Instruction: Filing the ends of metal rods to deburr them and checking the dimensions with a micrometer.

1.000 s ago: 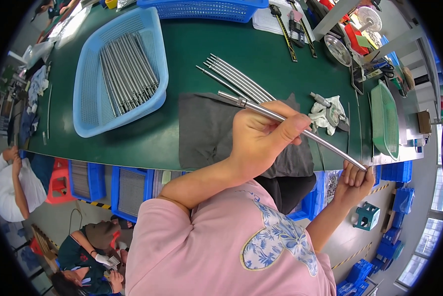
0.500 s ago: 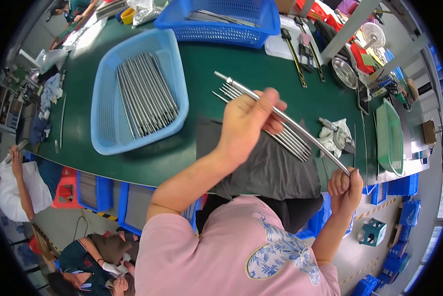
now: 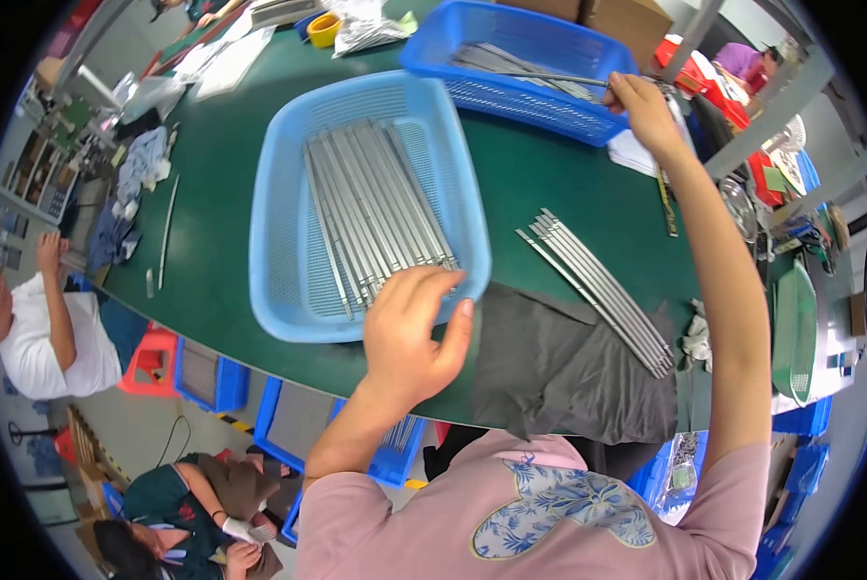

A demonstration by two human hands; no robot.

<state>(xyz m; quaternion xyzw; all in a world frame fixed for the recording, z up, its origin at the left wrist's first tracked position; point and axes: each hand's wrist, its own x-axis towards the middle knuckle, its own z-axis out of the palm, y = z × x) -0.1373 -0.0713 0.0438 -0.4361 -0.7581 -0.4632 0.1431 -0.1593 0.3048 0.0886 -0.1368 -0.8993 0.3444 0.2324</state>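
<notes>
The left hand (image 3: 409,338) rests on the near rim of the light-blue basket (image 3: 289,232) of metal rods (image 3: 375,217), fingers loosely spread. The right hand (image 3: 641,106) pinches one thin rod (image 3: 549,77) over the far blue basket (image 3: 520,97) on the green table (image 3: 549,184).

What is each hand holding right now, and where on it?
The right hand pinches a thin metal rod by its near end over the far blue basket. The left hand holds nothing, resting on the near basket's rim.

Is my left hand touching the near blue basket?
Touching. The head view shows the left hand with fingers over the near blue basket's front rim, no gap visible.
</notes>
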